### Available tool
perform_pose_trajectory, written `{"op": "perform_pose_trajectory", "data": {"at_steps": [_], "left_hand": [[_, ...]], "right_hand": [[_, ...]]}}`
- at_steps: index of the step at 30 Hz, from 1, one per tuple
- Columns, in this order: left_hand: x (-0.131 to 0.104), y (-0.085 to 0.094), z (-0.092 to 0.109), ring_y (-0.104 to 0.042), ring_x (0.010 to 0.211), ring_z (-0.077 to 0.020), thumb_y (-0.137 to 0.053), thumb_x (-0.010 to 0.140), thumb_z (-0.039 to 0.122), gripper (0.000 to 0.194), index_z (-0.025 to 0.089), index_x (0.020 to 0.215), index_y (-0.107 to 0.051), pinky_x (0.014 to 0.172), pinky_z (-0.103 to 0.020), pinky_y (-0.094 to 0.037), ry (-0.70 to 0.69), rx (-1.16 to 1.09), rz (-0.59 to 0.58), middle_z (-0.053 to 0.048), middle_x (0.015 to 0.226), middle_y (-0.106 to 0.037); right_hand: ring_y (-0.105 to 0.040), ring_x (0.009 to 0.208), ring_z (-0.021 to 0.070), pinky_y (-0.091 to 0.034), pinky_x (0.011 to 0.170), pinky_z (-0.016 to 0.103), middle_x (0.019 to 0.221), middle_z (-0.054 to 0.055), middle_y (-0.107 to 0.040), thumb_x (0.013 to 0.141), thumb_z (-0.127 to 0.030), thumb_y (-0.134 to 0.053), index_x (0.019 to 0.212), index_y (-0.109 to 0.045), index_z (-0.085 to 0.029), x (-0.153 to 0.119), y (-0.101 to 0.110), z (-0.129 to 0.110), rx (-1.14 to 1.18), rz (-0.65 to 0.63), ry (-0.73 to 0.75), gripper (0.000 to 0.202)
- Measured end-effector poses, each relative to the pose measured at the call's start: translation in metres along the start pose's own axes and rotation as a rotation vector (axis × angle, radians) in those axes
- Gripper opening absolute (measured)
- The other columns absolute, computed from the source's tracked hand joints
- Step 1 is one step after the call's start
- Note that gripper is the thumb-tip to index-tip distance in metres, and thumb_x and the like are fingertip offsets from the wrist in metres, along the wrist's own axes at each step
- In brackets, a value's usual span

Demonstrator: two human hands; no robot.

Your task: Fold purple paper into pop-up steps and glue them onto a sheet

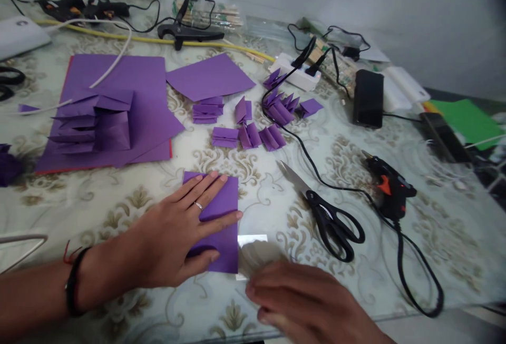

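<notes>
My left hand [174,228] lies flat with its fingers spread on a purple sheet of paper [224,249], pressing it to the table; a ring and a dark wristband show on it. Just right of the sheet is a pale rectangular patch [252,239], partly in shadow; I cannot tell whether it is paper or reflected light. My right hand [300,296] hovers near the front table edge, blurred, with its fingers close together and their tips beside that patch. Whether it holds anything is hidden. Black-handled scissors [330,220] rest to the right, blades slightly apart.
Small folded purple papers [249,134] are scattered behind the sheet. At left, larger folded pieces [113,128] lie on stacked purple sheets [146,75]. A corded glue gun [389,186] sits at right. Farther back are a power strip [296,70], a black clamp [185,32] and cables.
</notes>
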State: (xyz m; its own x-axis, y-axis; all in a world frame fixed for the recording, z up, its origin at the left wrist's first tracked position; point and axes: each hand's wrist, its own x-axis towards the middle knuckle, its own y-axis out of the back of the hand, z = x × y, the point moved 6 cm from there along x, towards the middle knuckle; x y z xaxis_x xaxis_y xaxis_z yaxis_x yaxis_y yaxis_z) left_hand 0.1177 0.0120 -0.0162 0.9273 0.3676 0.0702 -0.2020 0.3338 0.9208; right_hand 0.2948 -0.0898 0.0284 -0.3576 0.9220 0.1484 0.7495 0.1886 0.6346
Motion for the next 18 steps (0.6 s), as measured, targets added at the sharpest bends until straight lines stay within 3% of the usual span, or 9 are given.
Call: {"op": "perform_pose_trajectory", "data": {"at_steps": [4,8,14,18], "left_hand": [[-0.001,-0.002,0.0,-0.024,0.167,-0.0471,-0.075,0.096,0.053,0.084,0.021,0.168,-0.044,0.131,-0.064,-0.029,0.007,0.046,0.013,-0.024,0.182,-0.019],[-0.001,-0.006,0.0,-0.024,0.167,-0.0449,-0.076,0.092,0.059,0.102,0.006,0.169,-0.036,0.133,-0.059,-0.029,0.011,0.116,0.016,-0.029,0.179,-0.024],[-0.002,-0.008,-0.001,-0.025,0.167,-0.0428,-0.07,0.094,0.061,0.102,0.003,0.169,-0.033,0.134,-0.055,-0.027,0.032,0.102,0.017,-0.027,0.181,-0.022],[-0.001,-0.008,0.0,-0.026,0.167,-0.0436,-0.07,0.094,0.061,0.101,0.001,0.167,-0.035,0.134,-0.055,-0.025,0.02,0.114,0.011,-0.029,0.18,-0.023]], "right_hand": [[-0.081,0.076,0.0131,-0.065,0.072,0.018,0.09,-0.001,-0.085,0.107,-0.026,-0.069,0.109,-0.085,-0.025,0.017,0.005,0.019,0.072,-0.005,-0.127,0.016],[-0.082,0.085,0.015,-0.065,0.08,0.022,0.094,-0.002,-0.086,0.103,-0.019,-0.072,0.103,-0.086,-0.026,0.034,-0.005,0.03,0.155,-0.054,-0.156,0.015],[-0.076,0.069,0.0137,-0.059,0.066,0.022,0.08,-0.002,-0.082,0.099,-0.019,-0.075,0.09,-0.085,-0.024,0.062,0.0,0.046,0.172,-0.09,-0.217,0.015],[-0.079,0.075,0.0153,-0.061,0.073,0.024,0.085,-0.002,-0.085,0.098,-0.02,-0.075,0.089,-0.084,-0.025,0.076,0.008,0.057,0.143,-0.122,-0.236,0.014]]}}
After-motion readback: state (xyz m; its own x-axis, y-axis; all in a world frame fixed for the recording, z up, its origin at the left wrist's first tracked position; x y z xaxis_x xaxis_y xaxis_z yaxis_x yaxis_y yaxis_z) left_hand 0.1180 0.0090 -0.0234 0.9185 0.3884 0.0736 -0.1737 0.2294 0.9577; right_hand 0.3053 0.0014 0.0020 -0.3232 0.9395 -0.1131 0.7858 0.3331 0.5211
